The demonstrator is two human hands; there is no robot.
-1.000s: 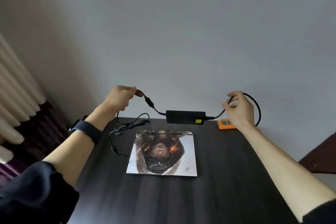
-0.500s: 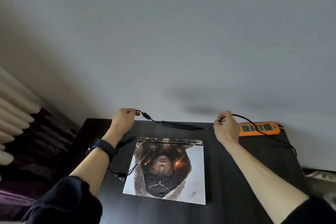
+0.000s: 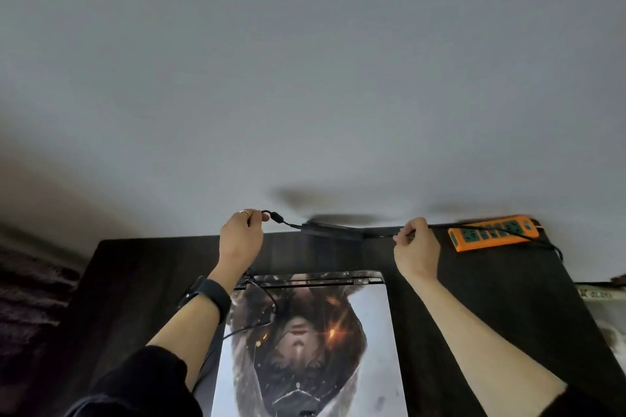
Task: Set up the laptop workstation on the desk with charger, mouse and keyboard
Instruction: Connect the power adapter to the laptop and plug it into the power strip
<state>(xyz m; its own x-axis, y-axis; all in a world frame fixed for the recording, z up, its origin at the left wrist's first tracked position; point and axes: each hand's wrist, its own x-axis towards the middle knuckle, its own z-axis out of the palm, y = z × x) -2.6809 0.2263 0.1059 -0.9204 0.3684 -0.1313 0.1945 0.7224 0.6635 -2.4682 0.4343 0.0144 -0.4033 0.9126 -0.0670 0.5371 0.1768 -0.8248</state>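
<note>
Dark worktop [image 3: 142,267] carries a closed laptop [image 3: 372,332] (printed lid) at centre and an orange power strip [image 3: 474,242] far right. Charger [image 3: 333,229] is stretched along the far edge. Left hand [image 3: 241,236] pinches its cable; right hand [image 3: 416,247] grips the other cable.

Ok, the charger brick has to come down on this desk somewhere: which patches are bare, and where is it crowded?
Bare desk shows left of the closed laptop, out to the left edge, and in the strip between the laptop's right edge and the desk's right edge, below the orange power strip. The far edge is crowded: charger brick, cable, left hand, right hand.
</note>
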